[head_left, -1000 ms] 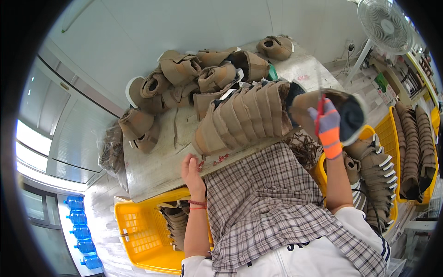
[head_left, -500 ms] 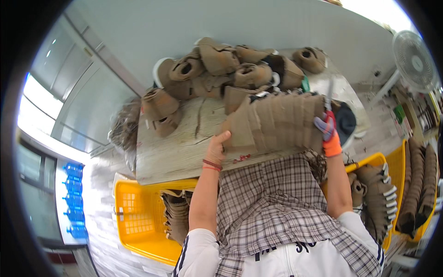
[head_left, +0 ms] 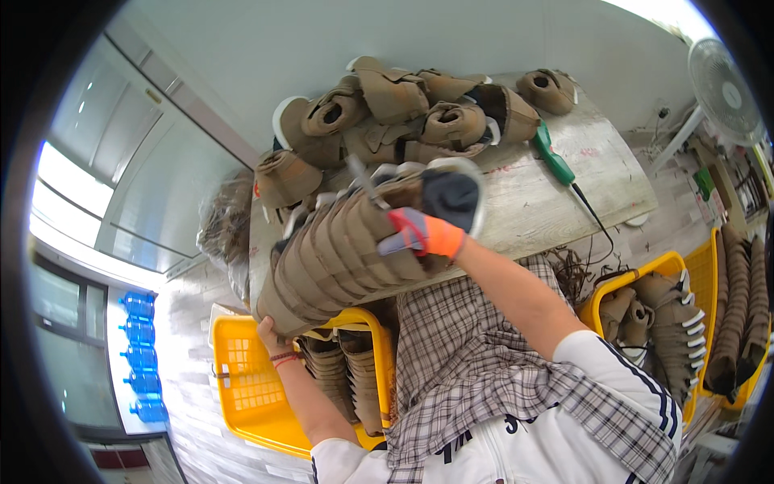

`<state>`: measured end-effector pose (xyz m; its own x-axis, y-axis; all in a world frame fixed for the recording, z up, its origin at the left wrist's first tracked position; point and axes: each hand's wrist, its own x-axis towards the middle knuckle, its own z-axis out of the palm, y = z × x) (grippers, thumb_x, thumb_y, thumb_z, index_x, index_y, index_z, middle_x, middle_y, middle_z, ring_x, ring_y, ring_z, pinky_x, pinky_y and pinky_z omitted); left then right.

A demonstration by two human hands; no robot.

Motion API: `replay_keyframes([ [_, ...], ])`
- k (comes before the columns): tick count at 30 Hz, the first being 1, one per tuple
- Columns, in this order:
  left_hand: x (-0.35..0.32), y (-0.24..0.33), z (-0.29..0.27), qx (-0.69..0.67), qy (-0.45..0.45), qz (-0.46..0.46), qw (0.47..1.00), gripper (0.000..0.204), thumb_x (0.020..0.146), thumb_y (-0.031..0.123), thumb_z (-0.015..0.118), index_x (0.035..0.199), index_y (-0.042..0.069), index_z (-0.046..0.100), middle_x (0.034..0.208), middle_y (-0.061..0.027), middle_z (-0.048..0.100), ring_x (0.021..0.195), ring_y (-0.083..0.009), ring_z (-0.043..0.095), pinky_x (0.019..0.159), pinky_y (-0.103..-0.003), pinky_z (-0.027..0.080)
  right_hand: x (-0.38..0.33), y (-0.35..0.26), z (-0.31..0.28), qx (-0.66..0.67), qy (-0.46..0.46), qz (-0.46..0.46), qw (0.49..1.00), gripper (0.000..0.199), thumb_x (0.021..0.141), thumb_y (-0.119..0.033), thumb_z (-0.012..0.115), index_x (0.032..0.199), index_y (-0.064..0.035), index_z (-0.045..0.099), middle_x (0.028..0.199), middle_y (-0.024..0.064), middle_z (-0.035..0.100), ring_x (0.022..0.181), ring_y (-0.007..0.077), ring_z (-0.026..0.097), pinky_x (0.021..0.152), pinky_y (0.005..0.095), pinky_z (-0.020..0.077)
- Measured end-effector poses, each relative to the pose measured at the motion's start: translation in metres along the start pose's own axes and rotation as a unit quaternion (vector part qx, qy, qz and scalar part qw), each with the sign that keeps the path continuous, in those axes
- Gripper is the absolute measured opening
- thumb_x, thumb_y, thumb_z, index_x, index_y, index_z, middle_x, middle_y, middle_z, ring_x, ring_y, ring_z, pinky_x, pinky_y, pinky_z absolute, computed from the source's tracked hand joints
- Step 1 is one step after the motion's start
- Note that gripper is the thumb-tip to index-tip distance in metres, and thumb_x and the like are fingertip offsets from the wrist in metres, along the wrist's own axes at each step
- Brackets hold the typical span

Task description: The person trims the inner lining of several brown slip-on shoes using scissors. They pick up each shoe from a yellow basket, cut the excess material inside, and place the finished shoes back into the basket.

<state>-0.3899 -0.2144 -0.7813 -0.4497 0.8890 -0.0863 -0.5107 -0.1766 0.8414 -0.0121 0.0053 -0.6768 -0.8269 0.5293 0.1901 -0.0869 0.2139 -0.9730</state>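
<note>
The stack (head_left: 334, 254) is gripped at lower left by the left hand (head_left: 274, 337); at centre, against its upper end, scissors (head_left: 369, 185) are held in the right hand (head_left: 429, 235).

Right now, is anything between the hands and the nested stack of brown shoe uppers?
Visibly only the orange-purple glove on the right hand, which also holds a red-handled tool; the bare left hand touches the stack.

Right fingers (head_left: 393, 244): glove (head_left: 438, 235), grey-lilac and orange. Between them, scissors (head_left: 401, 219) with red handles. Left of them, shoe pieces (head_left: 322, 262), brown; above right, lining (head_left: 450, 199), dark navy. Below the left fingers (head_left: 266, 328): bracelets (head_left: 284, 357), red; basket (head_left: 262, 407), yellow. Above right of the right fingers: tool (head_left: 554, 159), green; below, apron (head_left: 476, 347), brown-and-white plaid.
</note>
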Motion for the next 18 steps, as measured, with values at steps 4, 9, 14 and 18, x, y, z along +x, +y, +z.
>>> replay_keyframes([
  [4,0.013,-0.009,-0.015,0.056,0.116,0.015,0.992,0.049,0.087,0.028,0.061,0.126,0.002,0.048,0.125,-0.0115,0.053,0.114,-0.027,0.05,0.096,-0.039,0.04,0.022,0.066,0.009,-0.011,0.065,-0.066,0.996,0.047,0.076,-0.031,0.076,0.107,-0.0015,0.057,0.092,0.0099,0.067,0.08,0.0185,0.06,0.076,0.0317,0.0476],
  [9,-0.029,0.015,0.033,0.156,0.144,0.03,0.977,0.041,0.086,0.024,0.065,0.118,0.001,0.052,0.112,-0.0096,0.057,0.104,-0.0215,0.052,0.086,-0.033,0.042,-0.015,0.063,0.01,0.013,0.115,0.08,0.99,0.044,0.078,-0.03,0.074,0.108,-0.003,0.056,0.086,0.009,0.065,0.075,0.0144,0.058,0.072,0.0293,0.047],
  [14,-0.022,0.028,0.101,0.463,0.313,0.263,0.787,0.031,0.088,0.014,0.061,0.116,0.002,0.054,0.112,-0.009,0.057,0.102,-0.02,0.052,0.09,-0.033,0.04,-0.071,0.072,-0.031,0.271,0.282,0.051,0.919,0.032,0.085,-0.027,0.066,0.099,0.0003,0.057,0.079,0.0111,0.065,0.062,0.016,0.06,0.052,0.0266,0.0467],
  [18,0.016,0.036,0.247,0.55,0.104,0.413,0.718,0.021,0.086,0.009,0.06,0.107,0.004,0.062,0.107,-0.0094,0.061,0.099,-0.023,0.056,0.09,-0.034,0.041,-0.121,0.063,-0.065,0.2,0.397,0.124,0.887,0.032,0.088,-0.028,0.061,0.102,-0.0001,0.055,0.077,0.0117,0.066,0.052,0.0139,0.057,0.045,0.023,0.0424],
])
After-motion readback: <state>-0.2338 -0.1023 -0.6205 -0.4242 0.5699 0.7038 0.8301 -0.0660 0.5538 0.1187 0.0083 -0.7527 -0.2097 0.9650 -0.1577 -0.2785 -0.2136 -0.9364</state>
